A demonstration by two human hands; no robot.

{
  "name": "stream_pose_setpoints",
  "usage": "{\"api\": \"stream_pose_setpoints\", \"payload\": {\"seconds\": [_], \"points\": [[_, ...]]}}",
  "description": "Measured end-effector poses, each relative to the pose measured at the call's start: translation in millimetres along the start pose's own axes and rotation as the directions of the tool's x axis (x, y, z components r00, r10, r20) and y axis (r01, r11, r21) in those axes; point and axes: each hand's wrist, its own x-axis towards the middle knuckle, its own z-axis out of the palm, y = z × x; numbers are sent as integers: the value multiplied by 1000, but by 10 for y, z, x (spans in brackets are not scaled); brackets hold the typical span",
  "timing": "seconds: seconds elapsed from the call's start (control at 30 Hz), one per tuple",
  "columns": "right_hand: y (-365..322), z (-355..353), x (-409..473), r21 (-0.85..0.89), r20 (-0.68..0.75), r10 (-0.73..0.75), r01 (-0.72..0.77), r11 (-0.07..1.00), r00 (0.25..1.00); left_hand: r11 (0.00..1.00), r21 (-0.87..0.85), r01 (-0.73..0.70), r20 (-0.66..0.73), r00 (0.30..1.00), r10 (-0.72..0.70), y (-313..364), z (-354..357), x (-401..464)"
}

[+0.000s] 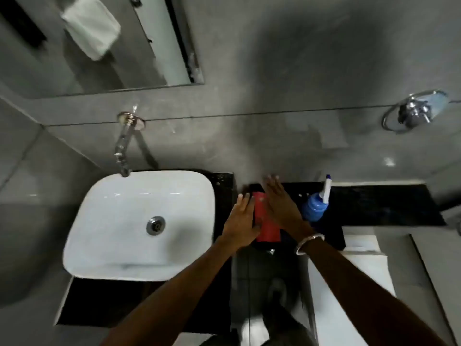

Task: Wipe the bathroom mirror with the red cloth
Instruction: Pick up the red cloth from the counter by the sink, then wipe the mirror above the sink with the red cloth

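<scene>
Two hands: the left hand (240,221) and the right hand (282,203), fingers extended, flank one folded red cloth (268,228) on the dark tabletop (386,208). One white basin (139,226) with one drain (155,225); one wall-mounted tap (123,146). One mirror (74,58), showing one white towel (91,26) in reflection. One blue spray bottle (315,208). One chrome ring holder (414,111). One bangle (309,243) on the right wrist.

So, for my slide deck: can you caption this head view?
Both hands, left and right, flat on the folded red cloth on the black counter, between sink and blue spray bottle.
</scene>
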Motion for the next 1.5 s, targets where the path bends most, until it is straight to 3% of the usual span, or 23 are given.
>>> {"api": "stream_pose_setpoints", "payload": {"seconds": [0.1, 0.2, 0.3, 0.4, 0.47, 0.53, 0.63, 0.77, 0.83, 0.9, 0.97, 1.0, 1.03, 1.07, 1.13, 1.2, 1.27, 1.37, 1.5], "points": [[299, 326, -105, 15, 170, 154, -159, 987, 973, 984, -33, 173, 140, 976, -167, -18, 367, 260], [712, 784, -87, 23, 261, 154, -165, 986, 953, 944, -94, 318, 228, 930, -290, -40, 836, 722], [996, 1049, -19, 158, 285, 191, -243, 957, 939, 880, -183, 439, 217, 891, -400, -105, 1193, 1076], [1142, 1226, -1, 300, 239, 257, -323, 898, 936, 805, -276, 526, 106, 849, -518, -104, 1358, 1210], [1200, 1286, 25, 364, 202, 262, -321, 874, 944, 734, -348, 583, 31, 790, -612, -99, 1395, 1302], [1213, 1312, 39, 417, 166, 254, -301, 857, 953, 649, -417, 636, 49, 729, -683, -105, 1385, 1382], [1208, 1269, 109, 562, 150, 270, -306, 768, 951, 525, -534, 663, 200, 702, -683, -130, 1359, 1475], [1087, 1088, 208, 728, 182, 327, -351, 589, 927, 389, -696, 604, 337, 753, -565, -67, 1201, 1472], [973, 967, 223, 804, 226, 332, -368, 467, 916, 369, -741, 562, 339, 786, -517, 62, 1027, 1439], [747, 839, 239, 918, 217, 354, -314, 242, 910, 437, -746, 503, 274, 829, -487, 220, 778, 1357], [444, 684, 254, 962, 250, 377, -187, -197, 892, 500, -746, 440, 204, 866, -457, 361, 402, 1185], [290, 566, 249, 895, 297, 346, -134, -425, 890, 502, -763, 406, 187, 883, -430, 435, 205, 1097], [143, 452, 233, 805, 323, 288, -102, -584, 901, 489, -781, 388, 198, 897, -396, 502, -3, 1005], [-19, 299, 197, 742, 340, 233, -107, -662, 911, 475, -792, 384, 231, 908, -349, 568, -256, 899], [-345, 10, 119, 688, 339, 161, -128, -714, 927, 495, -793, 354, 287, 935, -209, 680, -766, 678], [-607, -142, 178, 664, 219, 122, -56, -746, 968, 559, -806, 192, 153, 981, -116, 711, -1281, 470], [-949, -418, 222, 687, 176, 125, -31, -726, 977, 715, -695, -77, -172, 983, -62, 650, -1845, 187], [-1498, -1087, 319, 726, 98, 74, -20, -688, 992, 905, -298, -303, -589, 805, 76, 339, -2664, -184], [-2138, -2021, 436, 791, -84, 57, 101, -604, 995, 970, -2, -244, -807, 573, 142, -130, -3568, -473]]}}
